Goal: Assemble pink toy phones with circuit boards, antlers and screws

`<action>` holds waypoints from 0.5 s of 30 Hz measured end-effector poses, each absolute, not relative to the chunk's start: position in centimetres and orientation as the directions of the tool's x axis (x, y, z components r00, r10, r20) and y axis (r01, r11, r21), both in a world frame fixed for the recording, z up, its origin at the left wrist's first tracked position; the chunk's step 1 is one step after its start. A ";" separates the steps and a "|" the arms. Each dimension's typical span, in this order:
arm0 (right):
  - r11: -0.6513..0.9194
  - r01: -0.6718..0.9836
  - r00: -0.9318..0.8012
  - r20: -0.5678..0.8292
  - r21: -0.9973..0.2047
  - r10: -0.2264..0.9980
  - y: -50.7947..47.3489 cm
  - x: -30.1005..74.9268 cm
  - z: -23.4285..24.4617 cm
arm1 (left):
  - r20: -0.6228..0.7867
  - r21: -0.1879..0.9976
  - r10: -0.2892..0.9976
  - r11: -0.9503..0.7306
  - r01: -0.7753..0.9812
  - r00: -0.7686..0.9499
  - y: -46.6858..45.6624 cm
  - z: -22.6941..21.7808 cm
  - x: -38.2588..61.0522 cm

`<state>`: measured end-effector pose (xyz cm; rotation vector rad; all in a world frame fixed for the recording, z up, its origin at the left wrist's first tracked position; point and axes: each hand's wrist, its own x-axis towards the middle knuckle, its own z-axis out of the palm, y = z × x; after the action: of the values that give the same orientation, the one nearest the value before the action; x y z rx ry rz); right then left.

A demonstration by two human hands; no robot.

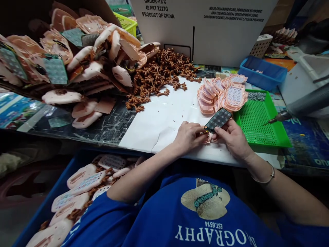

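A dark circuit board (218, 119) with rows of pale round dots is tilted up over the front of the white work sheet (159, 120). My right hand (235, 139) grips its right end, the thumb on its lower edge. My left hand (189, 137) is closed at the board's lower left corner, where a thin yellow wire shows. What those left fingertips pinch is hidden. Below the board, between both hands, a bit of pink plastic (207, 139) peeks out. Just behind lies a pile of pink keypad shells (235, 94).
Brown plastic parts (159, 73) are heaped behind, beside a carton of pink shells (87, 65) with boards. At right stand a green tray (259, 120) with small screws, a blue bin (263, 73) and a hanging screwdriver (305, 103). A blue crate (59, 185) holds assembled pieces below.
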<state>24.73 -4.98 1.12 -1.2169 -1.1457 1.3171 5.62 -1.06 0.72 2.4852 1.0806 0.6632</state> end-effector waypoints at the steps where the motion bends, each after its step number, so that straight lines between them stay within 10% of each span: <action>1: -0.076 -0.032 -0.026 -0.075 -0.997 0.997 -5.0 24.9 1.1 | 0.289 0.489 0.750 -0.650 0.582 0.595 -1.0 0.6 5.5; 15: -0.017 0.239 0.002 -0.017 -0.971 1.000 -6.2 25.3 -0.1 | 0.385 0.411 0.632 -0.770 0.489 0.672 -1.4 0.0 3.8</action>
<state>25.33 -6.17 -0.07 -1.3980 -1.3769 1.0982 3.80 -1.39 0.03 2.6145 0.8966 0.7534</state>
